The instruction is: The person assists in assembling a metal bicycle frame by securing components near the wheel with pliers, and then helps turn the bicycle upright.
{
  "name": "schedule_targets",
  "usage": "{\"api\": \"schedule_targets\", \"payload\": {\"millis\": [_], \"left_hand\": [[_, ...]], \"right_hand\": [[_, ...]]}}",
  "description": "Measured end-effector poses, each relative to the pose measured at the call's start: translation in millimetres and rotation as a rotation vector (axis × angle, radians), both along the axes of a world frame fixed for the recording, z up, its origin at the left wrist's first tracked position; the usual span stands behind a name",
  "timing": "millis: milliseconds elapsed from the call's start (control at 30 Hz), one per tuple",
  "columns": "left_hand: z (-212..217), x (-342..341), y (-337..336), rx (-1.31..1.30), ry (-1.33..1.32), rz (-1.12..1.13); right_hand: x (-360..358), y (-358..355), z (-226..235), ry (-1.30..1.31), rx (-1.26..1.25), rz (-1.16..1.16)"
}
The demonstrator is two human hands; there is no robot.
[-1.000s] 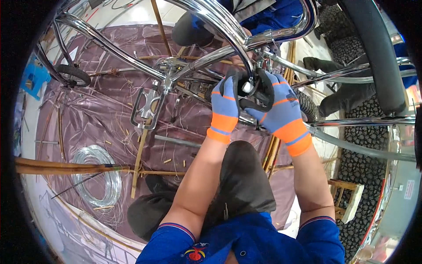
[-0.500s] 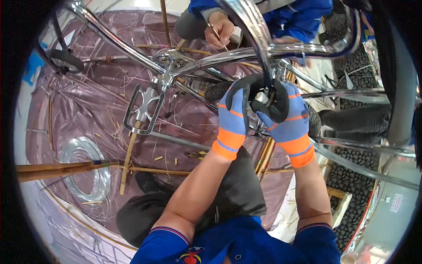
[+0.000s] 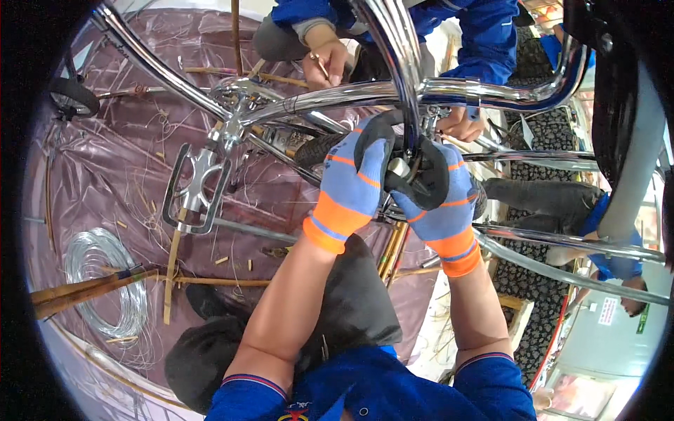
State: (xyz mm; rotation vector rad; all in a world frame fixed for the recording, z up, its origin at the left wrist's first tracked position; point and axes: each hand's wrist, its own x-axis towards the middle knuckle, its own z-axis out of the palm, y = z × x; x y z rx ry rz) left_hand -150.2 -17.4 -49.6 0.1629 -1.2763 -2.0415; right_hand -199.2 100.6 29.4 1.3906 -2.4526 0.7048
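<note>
Both my hands wear blue gloves with orange cuffs and black palms. My left hand and my right hand close together around a small metal part on a chrome bicycle frame tube that runs up the middle of the view. The fingers of both gloves wrap the same spot, just below where the tube meets a horizontal chrome bar. A metal pedal on its crank hangs to the left of my left hand.
Another person in blue works at the frame from the far side, one hand holding a thin tool. A coil of wire, bamboo strips and straw lie on a purple plastic sheet. More chrome tubes cross at right.
The view has closed in on the frame, so my hands look larger and more central. The other person's hands have come into view at the top. My grip stays on the same spot.
</note>
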Motion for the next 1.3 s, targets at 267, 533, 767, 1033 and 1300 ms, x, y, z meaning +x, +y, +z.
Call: {"api": "schedule_targets", "payload": {"millis": [267, 533, 767, 1033, 1300], "left_hand": [[-4.3, 2.4, 0.4, -0.17, -0.062, 0.109], [0.4, 7.2, -4.3, -0.2, -0.029, 0.032], [-9.6, 10.6, -3.3, -0.258, -0.041, 0.042], [19.2, 39.6, -2.4, -0.415, -0.113, 0.113], [47.2, 63.3, 1.0, -0.509, -0.233, 0.104]], "right_hand": [[2.0, 3.5, 0.6, -0.004, 0.001, 0.002], [0.9, 6.1, -0.4, -0.012, 0.044, -0.034], [0.5, 6.5, -2.7, -0.006, 0.0, -0.028], [10.8, 22.5, -0.2, -0.562, -0.784, -0.233], [-1.1, 35.1, -1.8, -0.579, -1.004, -0.226]]}}
